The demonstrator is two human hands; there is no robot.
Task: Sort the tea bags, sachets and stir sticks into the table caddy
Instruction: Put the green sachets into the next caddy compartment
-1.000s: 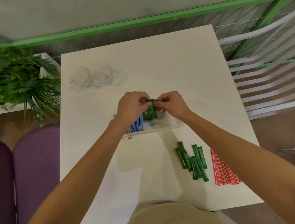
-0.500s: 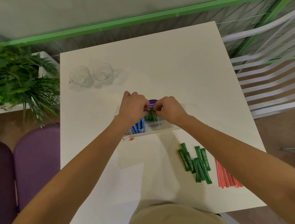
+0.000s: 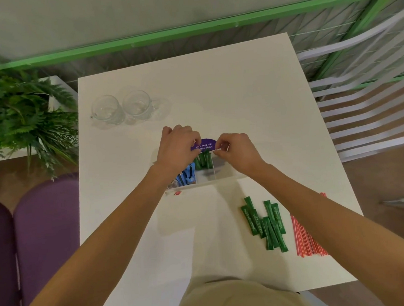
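on smooth white square table [image 3: 227, 83], clear rigid acrylic caddy [image 3: 224, 176] mid-table, left hand [image 3: 176, 150] and right hand [image 3: 239, 151] curled, fingertips pinching tops of slim glossy green sachets [image 3: 204, 160] upright in the compartment beside flat blue sachets [image 3: 187, 177], thin red stir sticks [image 3: 307, 238] lying loose nearer.

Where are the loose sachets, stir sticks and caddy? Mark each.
Loose sachets [image 3: 272, 231]: head view, middle of the green pile.
Stir sticks [image 3: 308, 238]: head view, middle of the red bundle.
Caddy [image 3: 213, 182]: head view, clear front rim.

White square table [image 3: 239, 89]; grey wall [image 3: 112, 12] behind green rail [image 3: 139, 43]; purple chairs [image 3: 44, 225] left; white slatted chair [image 3: 374, 115] right; leafy plant [image 3: 12, 114]; wooden floor [image 3: 392, 186].
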